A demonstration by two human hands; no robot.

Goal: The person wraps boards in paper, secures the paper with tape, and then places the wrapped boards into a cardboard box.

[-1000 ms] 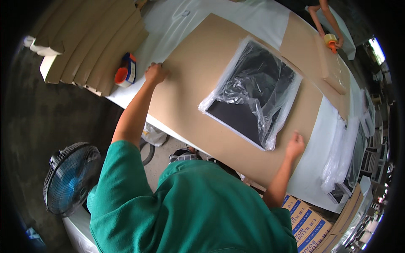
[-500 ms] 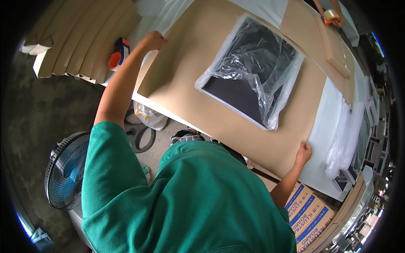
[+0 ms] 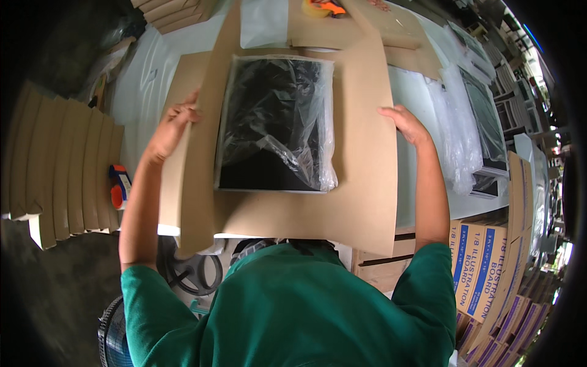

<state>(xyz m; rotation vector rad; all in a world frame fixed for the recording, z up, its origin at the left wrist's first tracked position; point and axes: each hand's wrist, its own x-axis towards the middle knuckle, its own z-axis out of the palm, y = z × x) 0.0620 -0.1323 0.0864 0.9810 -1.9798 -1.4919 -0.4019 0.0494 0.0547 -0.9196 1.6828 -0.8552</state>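
A large sheet of brown kraft paper [image 3: 367,183] lies under a flat stack of black boards [image 3: 263,116] wrapped in clear plastic. Both side edges of the sheet are raised. My left hand [image 3: 175,127] is closed on the paper's left side, which stands up steeply beside the stack. On the opposite side, my right hand [image 3: 406,123] pinches the lifted right edge between thumb and fingers. The plastic is loose and crumpled at the stack's lower right, and neither hand touches it.
An orange tape dispenser [image 3: 324,8] is at the far edge, near another person's hand [image 3: 379,5]. A blue-and-orange dispenser [image 3: 120,185] sits by folded cardboard [image 3: 67,165] on the left. Plastic-wrapped boards [image 3: 483,122] and cartons [image 3: 480,263] are at right; a fan [image 3: 113,336] stands lower left.
The paper's sides have come up from nearly flat, and the sheet and stack have turned squarer to me. My left hand has moved down, my right hand up along its edge.
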